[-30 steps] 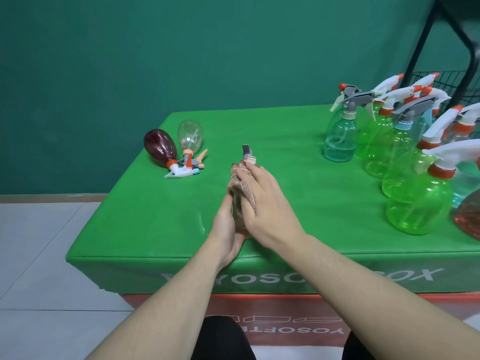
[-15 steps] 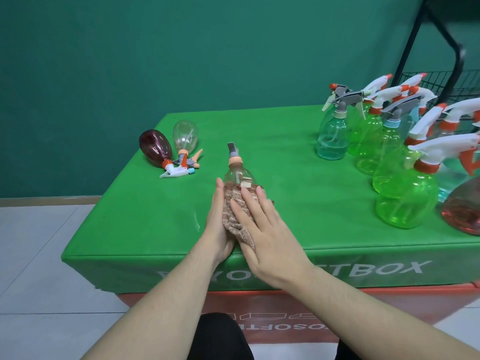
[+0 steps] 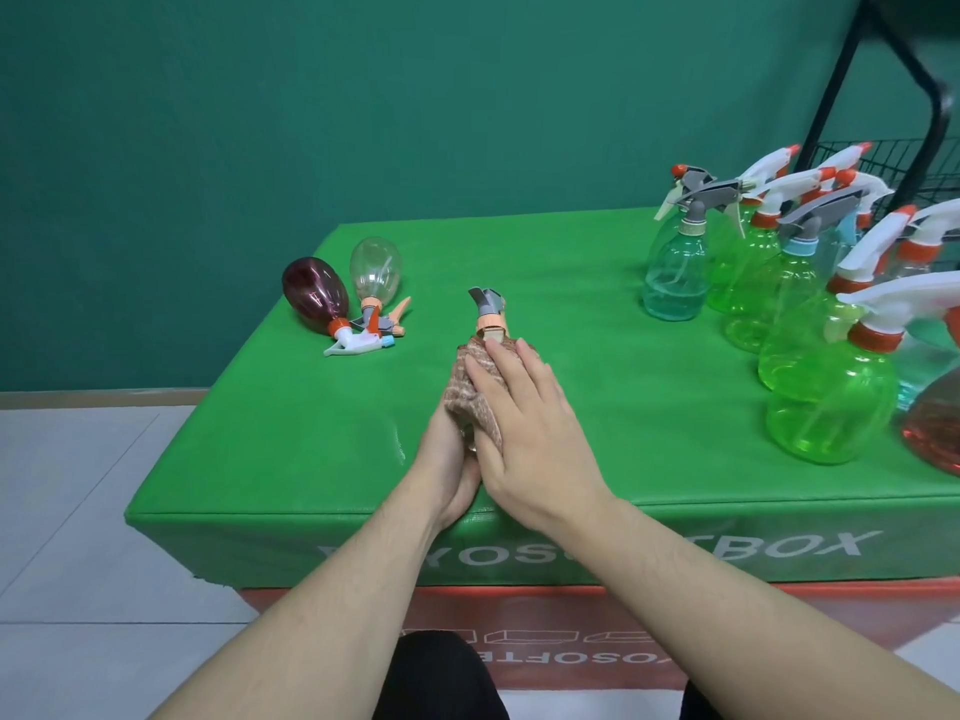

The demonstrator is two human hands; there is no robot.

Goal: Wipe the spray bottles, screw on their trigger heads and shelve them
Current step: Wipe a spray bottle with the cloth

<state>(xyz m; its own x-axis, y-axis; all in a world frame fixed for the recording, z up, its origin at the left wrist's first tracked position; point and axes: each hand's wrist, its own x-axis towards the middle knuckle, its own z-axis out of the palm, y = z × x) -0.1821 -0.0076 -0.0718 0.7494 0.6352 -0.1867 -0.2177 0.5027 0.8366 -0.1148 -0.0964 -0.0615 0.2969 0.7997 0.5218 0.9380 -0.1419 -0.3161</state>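
Bottle (image 3: 491, 324) at centre of the frame lies almost hidden under the brown cloth (image 3: 470, 394), because the left hand (image 3: 451, 462) cups it from below, probably to steady it, and the right hand (image 3: 524, 423) presses the cloth flat on it with straight fingers for wiping.

lying bottles (image 3: 340, 293) left, upright bottles (image 3: 826, 366) probably right

Light was bright and even, shadows soft. The desk (image 3: 571, 283) top showed a faint sheen near its front. Wide-angle bending curved the edges, and the black rack (image 3: 914, 85) looked blurred.
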